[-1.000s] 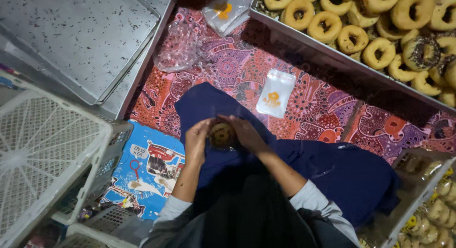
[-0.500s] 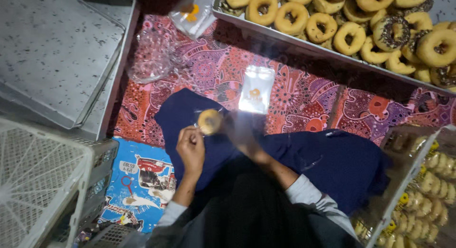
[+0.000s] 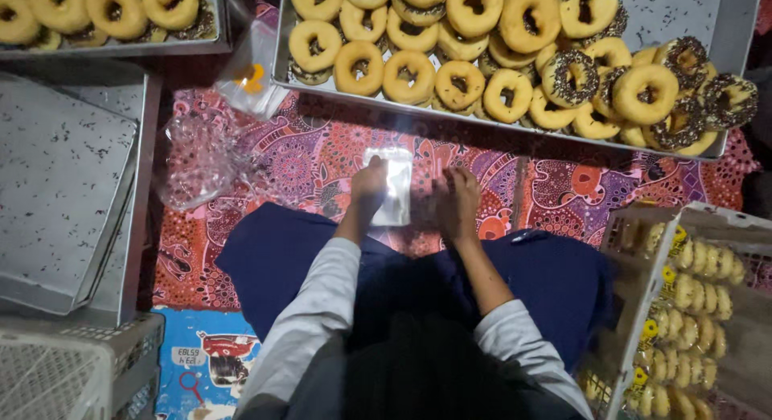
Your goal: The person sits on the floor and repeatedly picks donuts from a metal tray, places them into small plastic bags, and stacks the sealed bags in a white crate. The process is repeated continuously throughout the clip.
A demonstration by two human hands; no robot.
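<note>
**Head view: both hands have come down onto a clear bag on the patterned mat**

Head view shows the person seated on the floor, both arms stretched forward over a dark blue lap. Half a second ago the left hand held a doughnut up near the chest; now no doughnut shows in either hand, and both have dropped to the small clear plastic bag (image 3: 393, 187) lying on the red patterned mat (image 3: 322, 159). That bag sits just below the long edge of the big metal tray (image 3: 728, 34), which is heaped with plain and chocolate-sprinkled doughnuts (image 3: 482, 34).

The left hand (image 3: 368, 187) rests against the bag's left edge, its fingers curled onto the plastic as if pinching it. The right hand (image 3: 456, 201) lies just right of the bag, fingers bent downward onto the mat; it is blurred, and I cannot tell whether it grips the bag's edge or only presses beside it. Glare on the plastic hides whatever may lie inside the bag.

My reading is that the work has shifted from handling a doughnut to handling a bag, whether opening a fresh one or closing one up.

Left of the big tray, a crumpled heap of clear wrap (image 3: 197, 159) lies on the mat, with another bag bearing an orange mark (image 3: 251, 74) above it. Further left lie empty speckled trays (image 3: 64, 179). Below and right of the big tray stands a white crate (image 3: 643, 227) holding rows of bagged doughnuts (image 3: 700, 299).
</note>
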